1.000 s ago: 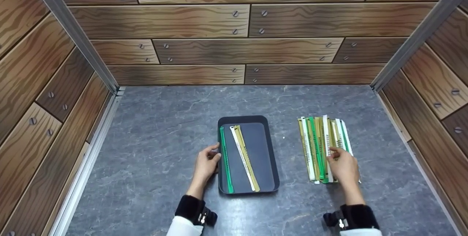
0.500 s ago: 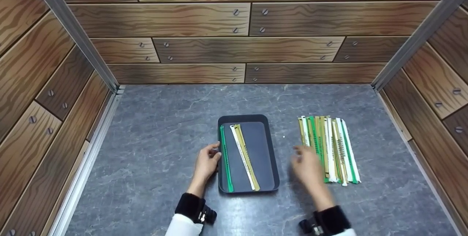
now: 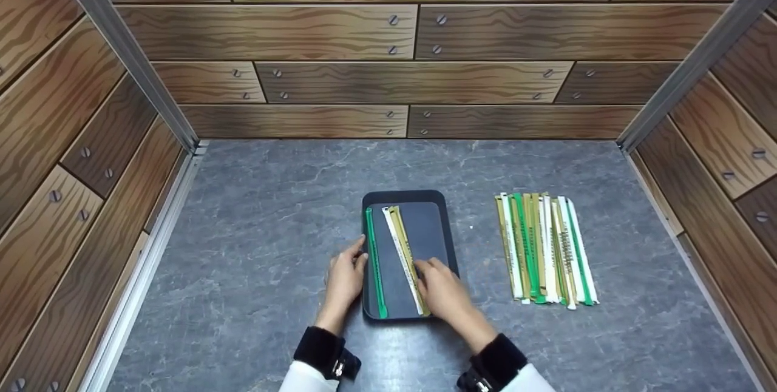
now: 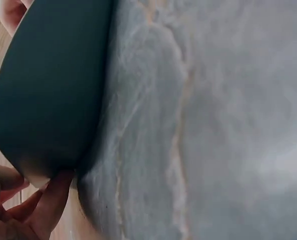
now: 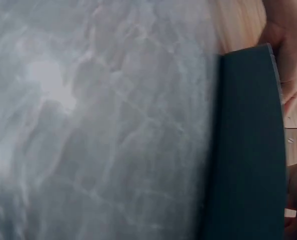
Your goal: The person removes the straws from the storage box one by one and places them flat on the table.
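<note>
A dark tray (image 3: 404,195) lies on the grey table and holds a green strip (image 3: 375,264), a white strip (image 3: 397,243) and a gold strip (image 3: 400,228), side by side. My left hand (image 3: 345,273) rests against the tray's left rim, its fingers (image 4: 43,210) touching the outer wall (image 4: 53,85). Over the tray's near right part is my right hand (image 3: 443,292), its fingertips on the lower end of the gold strip. I see nothing held in it. The right wrist view shows only the tray wall (image 5: 248,150) and table.
A flat row of several green, white and gold strips (image 3: 546,249) lies to the right of the tray. Wood-patterned walls (image 3: 400,82) close in the grey table (image 3: 273,210) at the back and on both sides.
My right hand left the row of strips and moved left onto the tray. The left hand, the tray and its three strips stayed where they were.
</note>
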### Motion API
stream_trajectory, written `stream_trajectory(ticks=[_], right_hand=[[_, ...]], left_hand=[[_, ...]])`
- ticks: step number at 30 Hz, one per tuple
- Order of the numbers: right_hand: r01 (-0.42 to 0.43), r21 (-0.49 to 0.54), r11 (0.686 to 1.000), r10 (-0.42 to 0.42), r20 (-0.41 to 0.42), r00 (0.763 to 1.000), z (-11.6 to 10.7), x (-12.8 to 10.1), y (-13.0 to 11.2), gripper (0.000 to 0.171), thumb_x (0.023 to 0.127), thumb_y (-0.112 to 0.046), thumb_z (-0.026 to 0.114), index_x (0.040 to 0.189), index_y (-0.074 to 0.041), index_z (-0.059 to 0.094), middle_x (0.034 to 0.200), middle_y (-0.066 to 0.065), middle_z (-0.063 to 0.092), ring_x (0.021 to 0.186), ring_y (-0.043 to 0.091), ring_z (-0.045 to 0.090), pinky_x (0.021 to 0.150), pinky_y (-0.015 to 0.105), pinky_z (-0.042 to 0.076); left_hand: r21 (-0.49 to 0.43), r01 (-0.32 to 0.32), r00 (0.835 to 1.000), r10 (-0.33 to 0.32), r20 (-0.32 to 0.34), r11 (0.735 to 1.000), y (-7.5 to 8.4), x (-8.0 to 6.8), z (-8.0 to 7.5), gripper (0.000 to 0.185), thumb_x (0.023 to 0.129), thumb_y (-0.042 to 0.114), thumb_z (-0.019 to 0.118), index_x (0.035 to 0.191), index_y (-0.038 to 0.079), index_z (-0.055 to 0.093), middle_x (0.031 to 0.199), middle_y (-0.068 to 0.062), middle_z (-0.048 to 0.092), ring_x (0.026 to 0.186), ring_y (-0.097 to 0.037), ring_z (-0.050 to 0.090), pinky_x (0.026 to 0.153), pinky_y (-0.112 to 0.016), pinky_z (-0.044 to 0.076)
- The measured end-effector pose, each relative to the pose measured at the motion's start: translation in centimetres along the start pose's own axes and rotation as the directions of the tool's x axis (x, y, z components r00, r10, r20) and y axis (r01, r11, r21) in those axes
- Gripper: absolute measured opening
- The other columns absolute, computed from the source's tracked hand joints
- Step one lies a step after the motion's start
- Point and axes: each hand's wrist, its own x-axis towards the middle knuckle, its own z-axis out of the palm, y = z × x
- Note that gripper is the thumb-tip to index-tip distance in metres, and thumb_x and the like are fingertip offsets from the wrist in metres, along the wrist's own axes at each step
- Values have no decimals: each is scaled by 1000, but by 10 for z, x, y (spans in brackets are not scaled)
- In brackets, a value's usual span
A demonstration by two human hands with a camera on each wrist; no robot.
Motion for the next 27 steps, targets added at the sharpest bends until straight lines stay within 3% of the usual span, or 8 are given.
stream_trajectory(ticks=[5,13,21,27], right_hand=[[16,-36,999,-17,-35,999,8,0,-1,38,89,-6,69,126,-2,63,96,11,60,69,30,62,59,42,56],[14,-61,998,-17,-51,999,13,1,-1,36,86,-5,70,122,-3,66,89,8,55,62,25,57,51,37,50],[2,-62,998,-7,-76,997,14,1,-2,37,79,-1,73,115,-3,68,84,9,59,64,29,61,53,41,53],[-34,-4,999,33,-32,999,11,4,0,37,79,-3,73,116,-5,67,86,10,64,68,32,63,57,45,54]], left_hand=[[54,-58,997,56,47,997,2,-8,-2,44,97,4,58,141,3,53,124,-22,62,107,-34,64,88,-47,52],[164,-136,988,121,100,977,8,-20,-3,45,94,-6,56,138,-8,49,119,-28,62,106,-39,63,89,-48,52],[198,-197,979,202,-4,960,9,-28,0,38,88,-8,63,126,-11,59,104,-28,66,94,-40,66,79,-46,56],[96,-183,981,188,-50,978,1,-28,1,37,88,-7,64,125,-9,62,108,-26,66,97,-38,65,81,-45,55]])
